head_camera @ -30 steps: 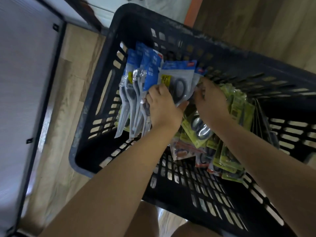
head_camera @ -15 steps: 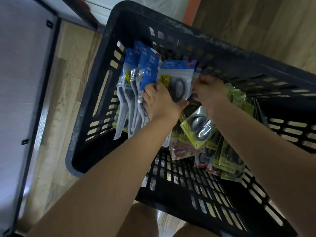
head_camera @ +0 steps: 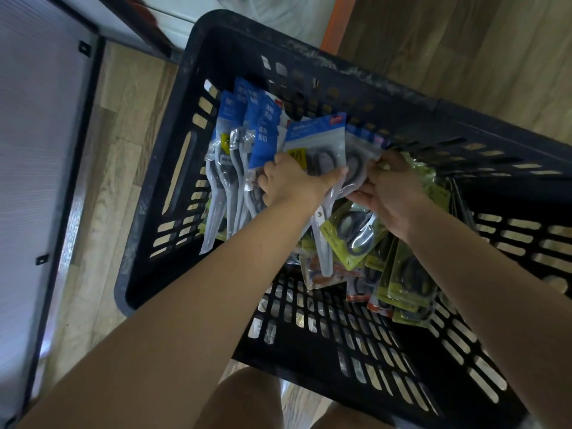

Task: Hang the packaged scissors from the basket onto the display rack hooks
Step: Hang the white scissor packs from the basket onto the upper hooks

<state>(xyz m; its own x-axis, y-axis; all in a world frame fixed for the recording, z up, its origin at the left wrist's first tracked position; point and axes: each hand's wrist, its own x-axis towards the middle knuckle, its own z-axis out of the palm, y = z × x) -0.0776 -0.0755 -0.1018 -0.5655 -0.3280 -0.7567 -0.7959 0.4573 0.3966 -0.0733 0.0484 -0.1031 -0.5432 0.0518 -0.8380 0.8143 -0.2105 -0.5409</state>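
Basket (head_camera: pixel 161 212), black, one; scissor packs inside, both hands in.
Left hand (head_camera: pixel 288 184) grips blue packs (head_camera: pixel 263 134), five showing; right hand (head_camera: pixel 390 187) pinches another (head_camera: pixel 359 156); green packs (head_camera: pixel 405 274) overlap at the right wall, uncountable.

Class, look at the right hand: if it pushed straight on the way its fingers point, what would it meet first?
The right hand already pinches a blue-topped scissors pack; beyond that, probably the basket's far wall, though depth is unclear.
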